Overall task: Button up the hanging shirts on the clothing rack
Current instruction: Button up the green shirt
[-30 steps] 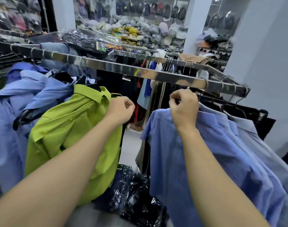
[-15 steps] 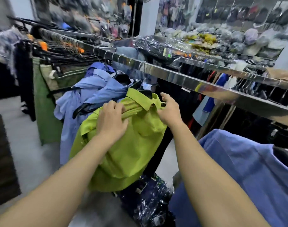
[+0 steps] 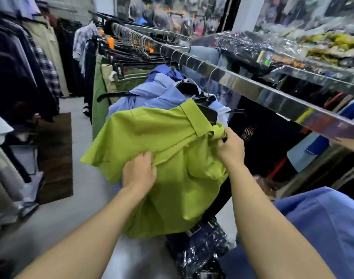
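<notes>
In the head view, a lime-green shirt (image 3: 168, 158) hangs from a black hanger (image 3: 207, 112) on the long shiny metal rail (image 3: 272, 95) of the clothing rack, just in front of a bunch of blue shirts (image 3: 152, 93) pushed up against it on the same rail. The left hand (image 3: 138, 174) has its fingers curled into a fold of the green cloth low on the shirt's front, so its grip is closed on the shirt. The right hand (image 3: 230, 148) pinches the cloth just under the collar (image 3: 194, 117), near the top of the opening, its grip likewise closed on the shirt. The green shirt looks light and thin; it is bunched and twisted sideways on the hanger, with the collar turned up and one short sleeve sticking out to the left. No buttons or buttonholes can be made out, so it cannot be told whether any are fastened; judging by the hands, the work on this shirt is only at the start, near the top button. Another blue shirt (image 3: 323, 228) lies at the lower right, close to the person. The blue shirts behind the green one look left to do.
</notes>
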Demonstrator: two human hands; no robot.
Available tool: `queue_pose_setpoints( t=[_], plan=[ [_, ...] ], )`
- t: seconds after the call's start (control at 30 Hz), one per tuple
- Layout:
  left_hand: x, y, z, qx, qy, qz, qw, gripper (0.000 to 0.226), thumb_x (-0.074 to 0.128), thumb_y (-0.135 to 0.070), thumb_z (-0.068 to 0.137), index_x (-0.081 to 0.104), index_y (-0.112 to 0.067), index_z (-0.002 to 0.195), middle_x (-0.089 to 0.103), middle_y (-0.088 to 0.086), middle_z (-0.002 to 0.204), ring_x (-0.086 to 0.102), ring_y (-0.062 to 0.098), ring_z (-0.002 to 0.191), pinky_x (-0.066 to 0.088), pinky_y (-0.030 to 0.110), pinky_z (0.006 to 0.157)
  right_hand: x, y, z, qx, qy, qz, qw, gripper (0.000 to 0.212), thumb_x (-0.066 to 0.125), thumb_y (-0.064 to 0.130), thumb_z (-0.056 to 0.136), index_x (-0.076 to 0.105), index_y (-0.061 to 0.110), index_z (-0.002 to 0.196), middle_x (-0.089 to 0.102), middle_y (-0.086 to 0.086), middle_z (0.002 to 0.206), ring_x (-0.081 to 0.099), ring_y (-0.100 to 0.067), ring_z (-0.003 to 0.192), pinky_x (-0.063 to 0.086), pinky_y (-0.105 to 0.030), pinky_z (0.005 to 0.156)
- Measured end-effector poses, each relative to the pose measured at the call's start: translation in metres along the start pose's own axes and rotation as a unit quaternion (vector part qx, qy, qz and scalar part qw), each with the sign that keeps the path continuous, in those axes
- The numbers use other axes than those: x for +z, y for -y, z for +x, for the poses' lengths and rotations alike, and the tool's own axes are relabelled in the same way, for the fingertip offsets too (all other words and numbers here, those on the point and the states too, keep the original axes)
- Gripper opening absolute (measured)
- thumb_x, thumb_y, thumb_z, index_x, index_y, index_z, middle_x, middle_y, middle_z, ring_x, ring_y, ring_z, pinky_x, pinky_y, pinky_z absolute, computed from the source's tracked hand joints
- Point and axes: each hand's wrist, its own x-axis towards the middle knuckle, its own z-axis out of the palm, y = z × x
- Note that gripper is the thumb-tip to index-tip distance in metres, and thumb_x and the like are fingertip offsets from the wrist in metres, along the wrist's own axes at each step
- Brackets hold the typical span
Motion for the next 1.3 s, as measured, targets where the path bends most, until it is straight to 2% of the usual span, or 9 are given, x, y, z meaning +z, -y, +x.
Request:
queue_pose_setpoints(
  t=[0.13, 0.2, 0.33, 0.4, 0.47, 0.6, 0.83, 1.1, 1.3],
  plan=[
    [0.027, -0.023, -0.032, 0.077, 0.25, -0.123, 0.957, 0.011, 0.058, -0.026, 0.094, 0.051, -0.017, 0.098, 0.061, 0.009, 0.105, 0.06, 0.032, 0.1, 0.043, 0.032, 0.076, 0.012, 0.003, -0.01, 0.019, -0.021, 0.009, 1.0, 0.028, 0.051, 0.018, 0.087, 0.063, 0.038, 0.101, 0.066, 0.001, 0.092, 0.061, -0.032, 0.097, 0.049, -0.048, 0.09],
    [0.026, -0.038, -0.032, 0.094, 0.268, -0.127, 0.95, 0.029, 0.061, -0.045, 0.092, 0.048, -0.02, 0.086, 0.059, 0.002, 0.093, 0.061, 0.028, 0.093, 0.045, 0.032, 0.073, 0.012, 0.002, -0.013, 0.016, -0.031, 0.009, 0.999, 0.027, 0.053, 0.019, 0.088, 0.064, 0.038, 0.103, 0.067, 0.003, 0.093, 0.06, -0.032, 0.1, 0.048, -0.05, 0.093],
    [-0.002, -0.058, -0.01, 0.126, -0.008, -0.164, 0.978, 0.046, 0.054, -0.061, 0.088, 0.053, -0.019, 0.068, 0.057, -0.004, 0.07, 0.058, 0.025, 0.07, 0.048, 0.036, 0.062, -0.001, -0.009, -0.01, 0.015, 0.027, 0.046, 0.998, 0.036, 0.057, 0.021, 0.086, 0.065, 0.045, 0.112, 0.069, 0.01, 0.102, 0.06, -0.027, 0.107, 0.045, -0.052, 0.098],
    [-0.018, -0.06, 0.009, 0.174, -0.24, -0.163, 0.941, 0.03, 0.058, -0.043, 0.091, 0.058, -0.016, 0.079, 0.057, 0.003, 0.081, 0.052, 0.027, 0.078, 0.047, 0.039, 0.069, -0.01, -0.018, -0.004, 0.008, 0.049, 0.053, 0.997, 0.04, 0.058, 0.021, 0.08, 0.067, 0.043, 0.112, 0.071, 0.01, 0.104, 0.062, -0.023, 0.106, 0.048, -0.05, 0.096],
    [-0.034, -0.058, 0.032, 0.15, -0.318, -0.102, 0.93, 0.032, 0.06, -0.04, 0.09, 0.06, -0.011, 0.102, 0.056, 0.011, 0.104, 0.046, 0.029, 0.098, 0.04, 0.044, 0.087, -0.021, -0.028, 0.0, 0.006, 0.071, 0.053, 0.996, 0.033, 0.064, 0.019, 0.08, 0.072, 0.037, 0.107, 0.072, 0.006, 0.104, 0.064, -0.02, 0.105, 0.05, -0.041, 0.095],
    [-0.059, -0.056, 0.071, 0.123, -0.209, 0.027, 0.97, 0.061, 0.038, -0.067, 0.091, 0.06, -0.012, 0.109, 0.061, 0.009, 0.11, 0.05, 0.029, 0.106, 0.031, 0.046, 0.097, -0.043, -0.043, 0.004, 0.008, 0.135, 0.121, 0.983, 0.024, 0.083, 0.018, 0.077, 0.077, 0.021, 0.099, 0.076, 0.002, 0.097, 0.067, -0.012, 0.099, 0.052, -0.031, 0.09],
    [-0.085, -0.051, 0.099, 0.181, -0.07, 0.05, 0.98, 0.073, 0.027, -0.08, 0.082, 0.059, -0.015, 0.08, 0.066, 0.009, 0.095, 0.061, 0.034, 0.094, 0.034, 0.035, 0.066, -0.068, -0.05, -0.003, 0.081, 0.189, 0.282, 0.937, 0.033, 0.087, 0.007, 0.069, 0.074, -0.003, 0.098, 0.075, -0.019, 0.098, 0.071, -0.024, 0.087, 0.058, -0.035, 0.086],
    [-0.1, -0.043, 0.108, 0.2, -0.039, 0.029, 0.979, 0.073, 0.027, -0.089, 0.066, 0.053, -0.022, 0.063, 0.058, 0.004, 0.074, 0.058, 0.032, 0.084, 0.035, 0.036, 0.064, -0.069, -0.053, -0.008, 0.12, 0.288, 0.331, 0.891, 0.021, 0.076, 0.024, 0.078, 0.061, 0.01, 0.08, 0.068, -0.006, 0.077, 0.064, -0.02, 0.072, 0.056, -0.027, 0.064],
    [-0.111, -0.039, 0.116, 0.209, -0.014, 0.02, 0.978, 0.072, 0.035, -0.087, 0.068, 0.061, -0.02, 0.066, 0.06, 0.002, 0.076, 0.054, 0.028, 0.082, 0.038, 0.036, 0.067, -0.063, -0.051, -0.018, 0.142, 0.348, 0.353, 0.857, 0.049, 0.061, 0.034, 0.089, 0.062, -0.003, 0.122, 0.069, -0.021, 0.114, 0.067, -0.031, 0.101, 0.058, -0.041, 0.088]
  ],
)
